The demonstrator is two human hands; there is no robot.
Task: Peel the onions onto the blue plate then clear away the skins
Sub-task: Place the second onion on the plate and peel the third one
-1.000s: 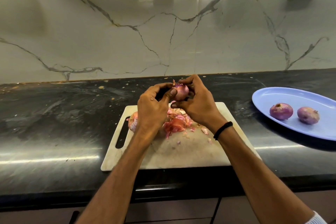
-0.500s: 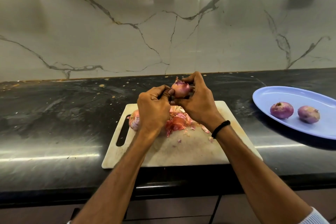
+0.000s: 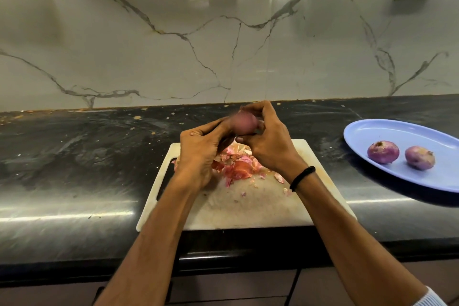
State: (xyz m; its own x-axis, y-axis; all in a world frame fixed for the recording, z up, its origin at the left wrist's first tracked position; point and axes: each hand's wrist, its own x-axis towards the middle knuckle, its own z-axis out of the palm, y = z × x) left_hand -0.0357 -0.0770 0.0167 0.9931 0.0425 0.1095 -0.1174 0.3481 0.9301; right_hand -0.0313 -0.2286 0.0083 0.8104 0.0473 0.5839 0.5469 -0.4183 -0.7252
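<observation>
Left of the cutting board (image 3: pixel 248 208) the dark counter (image 3: pixel 74 156) carried only scattered crumbs. Above the board's far left part, the left hand (image 3: pixel 198 151) had its fingers curled in against the left side of a small onion (image 3: pixel 244 123). It seemed to pinch at the skin there, though blur hid the fingertips. The onion hung in the air just past the board's far edge, not resting on anything. The right hand (image 3: pixel 268 146) clasped it from the other side, fingers hooked over the top and thumb underneath. A black band (image 3: pixel 301 177) circled that wrist. Under both hands, on the board's far half, lay a heap of skins (image 3: pixel 238 166), with stray flakes nearer the middle.

Well to the right of the board sat the blue plate (image 3: pixel 397 136), holding two onions (image 3: pixel 383 152) side by side and apart.

The onion was probably light and firm, its bared flesh slick, its outer skin dry, thin and apt to tear in scraps. A steady hold round the middle, with nails picking at the loose tip end, looked best.
</observation>
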